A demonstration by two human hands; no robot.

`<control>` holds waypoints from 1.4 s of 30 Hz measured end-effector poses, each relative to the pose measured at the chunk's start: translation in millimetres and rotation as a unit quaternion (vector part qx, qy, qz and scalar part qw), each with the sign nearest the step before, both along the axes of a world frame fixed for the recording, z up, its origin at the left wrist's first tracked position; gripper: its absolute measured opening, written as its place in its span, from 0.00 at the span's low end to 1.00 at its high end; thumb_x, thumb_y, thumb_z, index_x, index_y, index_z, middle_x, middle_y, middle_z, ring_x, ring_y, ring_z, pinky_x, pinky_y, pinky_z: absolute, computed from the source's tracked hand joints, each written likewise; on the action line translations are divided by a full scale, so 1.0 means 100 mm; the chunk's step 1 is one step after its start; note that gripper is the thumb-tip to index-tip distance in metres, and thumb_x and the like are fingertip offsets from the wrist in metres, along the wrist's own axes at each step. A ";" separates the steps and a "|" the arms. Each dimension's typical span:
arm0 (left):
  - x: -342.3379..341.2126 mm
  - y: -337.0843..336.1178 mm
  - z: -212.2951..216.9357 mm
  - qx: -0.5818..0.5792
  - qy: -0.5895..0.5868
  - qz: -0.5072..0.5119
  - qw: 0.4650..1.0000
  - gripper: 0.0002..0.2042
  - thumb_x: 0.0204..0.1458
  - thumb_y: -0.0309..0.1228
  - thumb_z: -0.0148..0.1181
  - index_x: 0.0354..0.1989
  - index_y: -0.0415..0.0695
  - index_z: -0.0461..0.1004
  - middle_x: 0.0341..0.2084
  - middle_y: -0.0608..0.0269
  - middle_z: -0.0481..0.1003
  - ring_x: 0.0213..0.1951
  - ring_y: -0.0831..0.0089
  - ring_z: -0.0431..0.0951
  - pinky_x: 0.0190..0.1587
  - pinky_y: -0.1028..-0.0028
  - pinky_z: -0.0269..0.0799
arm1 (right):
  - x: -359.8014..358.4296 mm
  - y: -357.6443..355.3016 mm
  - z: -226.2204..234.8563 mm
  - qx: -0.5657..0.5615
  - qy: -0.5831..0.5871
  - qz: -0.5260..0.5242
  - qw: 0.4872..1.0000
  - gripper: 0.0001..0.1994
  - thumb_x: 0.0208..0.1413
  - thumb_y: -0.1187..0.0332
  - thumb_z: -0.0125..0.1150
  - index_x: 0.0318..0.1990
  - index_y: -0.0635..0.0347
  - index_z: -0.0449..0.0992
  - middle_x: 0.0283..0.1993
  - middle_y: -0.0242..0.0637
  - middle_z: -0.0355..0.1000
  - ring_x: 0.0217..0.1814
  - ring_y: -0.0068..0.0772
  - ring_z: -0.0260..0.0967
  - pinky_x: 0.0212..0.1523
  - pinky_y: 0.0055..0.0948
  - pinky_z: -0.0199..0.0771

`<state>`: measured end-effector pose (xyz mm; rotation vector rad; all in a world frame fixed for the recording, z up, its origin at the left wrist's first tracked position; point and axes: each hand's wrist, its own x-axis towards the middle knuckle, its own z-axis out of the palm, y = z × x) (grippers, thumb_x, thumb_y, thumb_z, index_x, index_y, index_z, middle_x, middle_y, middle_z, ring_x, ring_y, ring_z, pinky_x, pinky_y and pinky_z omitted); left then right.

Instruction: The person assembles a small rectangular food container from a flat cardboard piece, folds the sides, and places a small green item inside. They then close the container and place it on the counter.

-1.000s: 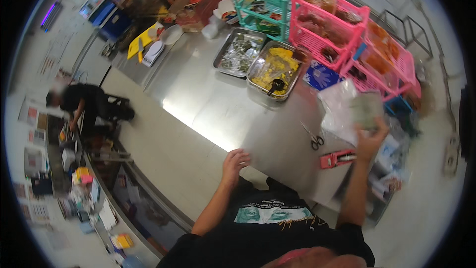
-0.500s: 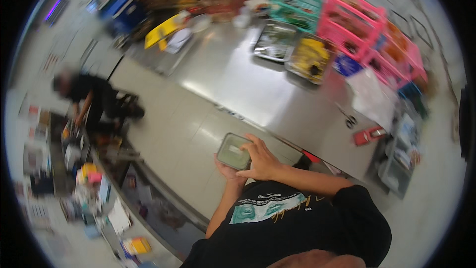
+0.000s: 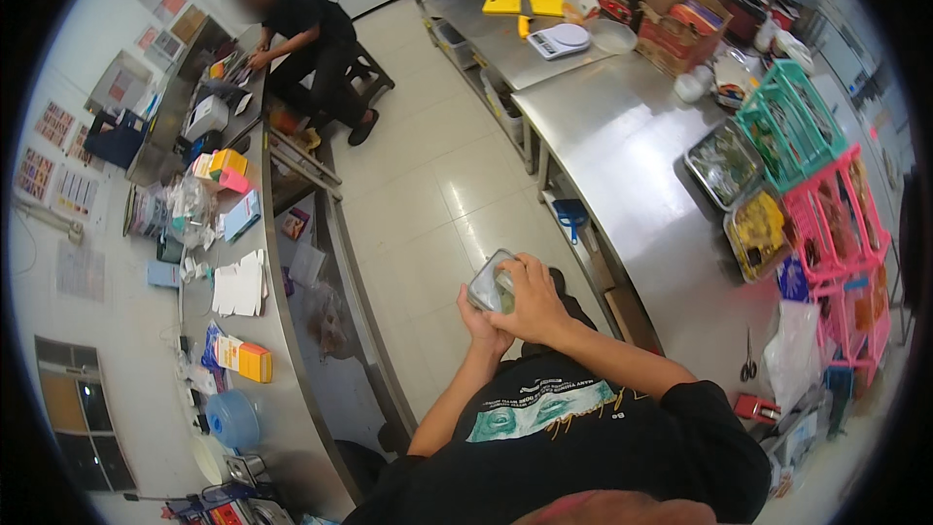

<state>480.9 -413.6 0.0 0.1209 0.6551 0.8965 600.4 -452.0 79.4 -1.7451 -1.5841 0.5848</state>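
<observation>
A small clear rectangular container (image 3: 483,284) with rounded corners is between my hands, in front of my body and above the floor. My left hand (image 3: 482,327) cups it from below and from the near side. Over its right side lies my right hand (image 3: 533,303), the fingers bent across the upper face and rim. Those fingers hide part of the container. Something pale shows by the right fingertips, too small to name, and whether a lid is on I cannot tell.
A steel table (image 3: 622,156) on the right bears metal trays (image 3: 724,163), pink baskets (image 3: 836,224) and scissors (image 3: 748,358). A cluttered steel counter (image 3: 277,369) runs along the left. A seated person (image 3: 311,39) works at its far end; a tiled floor (image 3: 418,165) lies between.
My view has swung left, so the tables and the seated person appear farther right. The container stays in both hands; my right fingers now reach further over it.
</observation>
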 end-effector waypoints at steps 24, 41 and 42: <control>1.50 4.46 0.40 0.034 -0.046 -0.011 0.998 0.40 0.63 0.64 0.37 0.72 0.44 0.62 0.66 0.50 0.66 0.67 0.44 0.67 0.71 0.35 0.59 | 3.35 3.06 -1.14 -0.221 -0.217 -0.439 0.844 0.48 0.48 0.47 0.77 0.72 0.61 0.59 0.66 0.59 0.65 0.68 0.63 0.62 0.70 0.54 0.61; 3.04 6.84 0.43 0.054 -0.012 -0.239 0.970 0.38 0.65 0.62 0.35 0.68 0.43 0.69 0.61 0.54 0.74 0.61 0.57 0.73 0.66 0.56 0.67 | 3.00 6.38 0.38 -0.127 -0.051 -0.253 0.958 0.11 0.52 0.57 0.70 0.32 0.55 0.87 0.27 0.39 0.81 0.31 0.44 0.80 0.45 0.42 0.71; 3.10 6.97 0.45 0.063 -0.018 -0.259 0.964 0.38 0.64 0.62 0.36 0.68 0.42 0.69 0.61 0.54 0.74 0.61 0.57 0.74 0.66 0.56 0.66 | 3.07 6.50 0.40 -0.137 -0.041 -0.268 0.953 0.12 0.51 0.56 0.71 0.32 0.55 0.87 0.27 0.38 0.82 0.31 0.43 0.80 0.46 0.41 0.73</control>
